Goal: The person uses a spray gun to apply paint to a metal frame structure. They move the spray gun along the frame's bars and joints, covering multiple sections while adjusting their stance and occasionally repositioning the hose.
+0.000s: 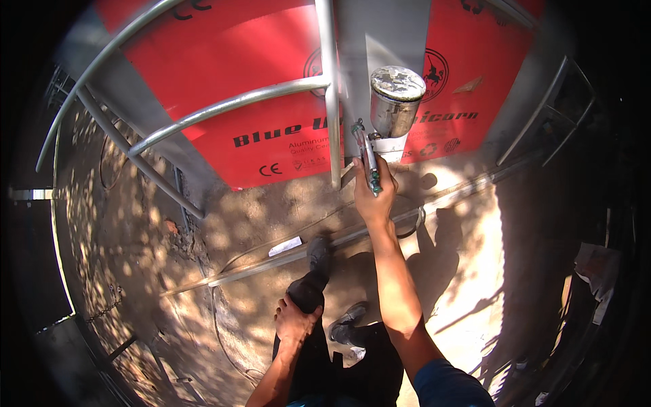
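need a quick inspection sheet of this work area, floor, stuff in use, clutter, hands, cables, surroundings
Surface: floor in dappled sun and shadow, with a long bar lying across it.
Job's things: silver-and-green tool; metal canister beside it, its top blotchy; whether the two are joined is unclear.
Clutter: small white strip beside the bar; crumpled pale sheet at far right.
Hands: right hand gripping the tool; left hand resting on the left knee.
Cables: thin dark line curving over the floor, perhaps a cable; its ends can't be traced.
Surroundings: printed red panels ahead, bent metal tubing before them.
Other people: nothing seen.
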`<control>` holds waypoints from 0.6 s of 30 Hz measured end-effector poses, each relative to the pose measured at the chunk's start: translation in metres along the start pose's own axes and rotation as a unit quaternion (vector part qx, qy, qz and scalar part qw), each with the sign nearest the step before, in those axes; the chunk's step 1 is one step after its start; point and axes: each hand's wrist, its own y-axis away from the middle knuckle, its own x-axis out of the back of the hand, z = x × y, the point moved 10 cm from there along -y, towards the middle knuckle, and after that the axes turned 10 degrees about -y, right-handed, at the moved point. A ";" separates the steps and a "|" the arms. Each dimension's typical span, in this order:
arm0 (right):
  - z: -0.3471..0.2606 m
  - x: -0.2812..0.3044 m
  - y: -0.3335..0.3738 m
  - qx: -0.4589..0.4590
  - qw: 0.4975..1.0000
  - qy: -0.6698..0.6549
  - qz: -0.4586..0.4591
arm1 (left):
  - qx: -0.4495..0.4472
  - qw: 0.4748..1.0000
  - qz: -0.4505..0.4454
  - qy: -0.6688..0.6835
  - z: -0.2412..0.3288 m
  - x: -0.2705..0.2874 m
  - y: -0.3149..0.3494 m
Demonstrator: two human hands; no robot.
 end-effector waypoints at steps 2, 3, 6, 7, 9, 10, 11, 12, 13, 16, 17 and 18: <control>0.033 0.007 0.029 -0.032 0.999 0.000 -0.007 | -0.013 0.998 0.048 0.024 0.002 0.004 -0.003; 0.050 0.010 0.046 -0.052 0.999 0.002 -0.011 | -0.016 0.997 0.070 0.031 0.003 0.004 -0.004; 0.081 0.020 0.092 -0.006 1.000 0.002 -0.010 | -0.033 0.989 0.128 0.067 0.006 0.004 -0.004; 0.092 0.022 0.103 0.011 1.000 -0.002 -0.012 | -0.038 0.986 0.142 0.077 0.008 0.003 -0.004; 0.126 0.029 0.134 -0.039 0.999 0.007 -0.021 | -0.051 0.975 0.193 0.099 0.012 0.010 0.000; 0.143 0.030 0.150 -0.058 0.998 0.017 -0.032 | -0.027 0.982 0.167 0.085 0.013 0.005 -0.006; 0.160 0.028 0.166 -0.074 0.996 0.025 -0.045 | -0.106 0.958 0.260 0.058 0.036 0.024 0.000; 0.172 0.029 0.179 -0.061 0.997 -0.003 -0.041 | -0.144 0.944 0.295 0.018 0.056 0.034 -0.003; 0.188 0.029 0.193 -0.065 0.997 0.003 -0.041 | -0.239 0.910 0.336 0.035 0.087 0.046 -0.001; 0.261 0.033 0.243 -0.177 0.981 0.022 -0.083 | -0.484 0.823 0.294 0.052 0.189 0.044 0.012; 0.293 0.031 0.266 -0.256 0.963 0.020 -0.081 | -0.555 0.764 0.328 0.039 0.217 0.040 0.035; 0.299 0.036 0.275 -0.197 0.978 0.033 -0.061 | -0.615 0.712 0.339 0.015 0.243 0.028 0.057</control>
